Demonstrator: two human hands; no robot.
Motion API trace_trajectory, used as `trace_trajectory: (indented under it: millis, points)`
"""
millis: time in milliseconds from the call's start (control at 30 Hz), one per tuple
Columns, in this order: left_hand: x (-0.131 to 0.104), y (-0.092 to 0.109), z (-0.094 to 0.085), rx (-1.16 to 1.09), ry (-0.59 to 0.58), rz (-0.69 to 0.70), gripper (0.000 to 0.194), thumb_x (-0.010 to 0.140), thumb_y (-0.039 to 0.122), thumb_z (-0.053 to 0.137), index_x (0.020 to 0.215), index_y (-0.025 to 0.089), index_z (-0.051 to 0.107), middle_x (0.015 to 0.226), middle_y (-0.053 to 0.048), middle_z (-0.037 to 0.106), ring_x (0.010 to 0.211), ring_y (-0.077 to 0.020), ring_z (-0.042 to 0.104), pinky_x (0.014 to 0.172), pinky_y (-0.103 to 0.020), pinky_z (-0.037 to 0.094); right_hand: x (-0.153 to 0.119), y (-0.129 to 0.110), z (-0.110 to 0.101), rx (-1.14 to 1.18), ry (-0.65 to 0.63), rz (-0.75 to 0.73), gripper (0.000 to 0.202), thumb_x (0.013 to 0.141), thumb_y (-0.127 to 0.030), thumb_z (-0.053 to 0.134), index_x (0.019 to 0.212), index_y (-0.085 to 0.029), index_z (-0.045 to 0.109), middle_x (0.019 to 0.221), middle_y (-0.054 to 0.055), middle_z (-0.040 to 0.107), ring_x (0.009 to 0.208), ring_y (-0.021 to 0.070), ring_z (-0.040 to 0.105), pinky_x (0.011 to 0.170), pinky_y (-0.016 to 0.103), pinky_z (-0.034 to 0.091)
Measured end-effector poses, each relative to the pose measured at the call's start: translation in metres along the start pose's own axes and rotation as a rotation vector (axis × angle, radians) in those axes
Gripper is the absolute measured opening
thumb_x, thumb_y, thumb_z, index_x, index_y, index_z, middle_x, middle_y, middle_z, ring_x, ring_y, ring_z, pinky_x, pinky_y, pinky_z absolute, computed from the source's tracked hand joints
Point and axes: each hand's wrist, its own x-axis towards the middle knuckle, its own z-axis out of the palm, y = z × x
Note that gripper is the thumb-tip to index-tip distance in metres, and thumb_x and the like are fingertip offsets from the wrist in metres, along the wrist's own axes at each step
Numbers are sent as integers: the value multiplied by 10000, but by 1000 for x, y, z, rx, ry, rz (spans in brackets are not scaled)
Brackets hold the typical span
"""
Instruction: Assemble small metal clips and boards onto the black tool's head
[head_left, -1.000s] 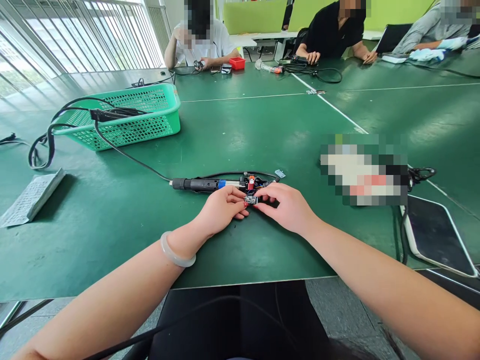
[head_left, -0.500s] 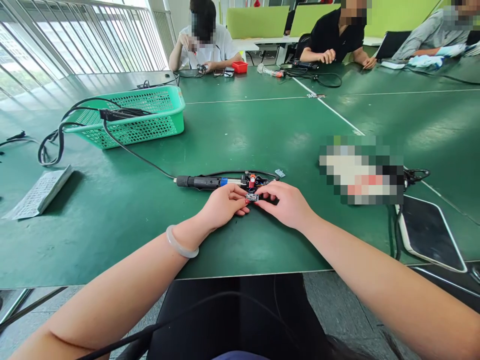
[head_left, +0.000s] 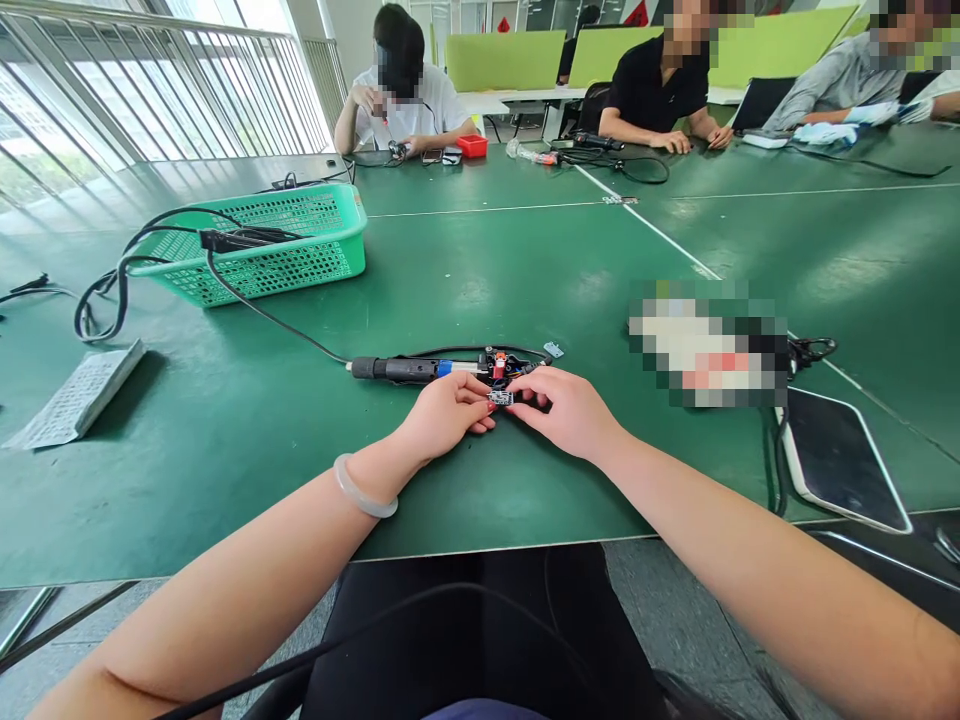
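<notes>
A small circuit board [head_left: 501,398] is pinched between my two hands near the table's front edge. My left hand [head_left: 444,408] has its thumb and fingers closed on the board's left end. On the right end, the thumb and forefinger of my right hand [head_left: 568,408] hold it too. Right behind the board lies a black handheld electric tool [head_left: 401,370] with its casing open, its red part [head_left: 498,364] and thin wires showing. The tool's cable runs left toward the basket. A small pale piece [head_left: 553,349] lies just beyond my right hand.
A green basket [head_left: 285,270] with coiled black cables stands at the back left. A folded paper pad [head_left: 79,395] lies on the left. On the right are a phone [head_left: 844,460] and a blurred-out item [head_left: 709,345]. Several people sit across the table, near a red tray [head_left: 472,146].
The camera view has shifted slightly. Both hands keep the same hold on the circuit board, and the tool stays where it lay.
</notes>
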Motion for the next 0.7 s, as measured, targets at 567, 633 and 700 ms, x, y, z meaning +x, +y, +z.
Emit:
trace_trajectory:
  millis: [567, 633, 700]
  points:
    - [0, -1, -1, -22, -19, 22, 124, 758, 81, 678, 808, 117, 571, 618, -10, 664, 573, -99, 654, 569, -205, 531, -1, -1, 1, -17, 7, -4, 147, 825, -308, 613, 910, -217, 692, 758, 10, 598, 607, 122, 489, 596, 263, 413]
    - [0, -1, -1, -33, -23, 30, 143, 743, 93, 700, 801, 118, 571, 606, -8, 662, 570, -102, 654, 564, -205, 528, -1, -2, 1, -21, 6, -4, 146, 827, -311, 610, 906, -221, 693, 755, 10, 596, 600, 122, 485, 594, 263, 412]
    - [0, -1, -1, -29, -22, 29, 147, 741, 99, 704, 805, 118, 574, 608, -11, 665, 574, -105, 654, 567, -210, 528, -1, -2, 1, -24, 5, -5, 143, 827, -309, 610, 909, -224, 692, 755, 9, 594, 597, 120, 485, 594, 263, 411]
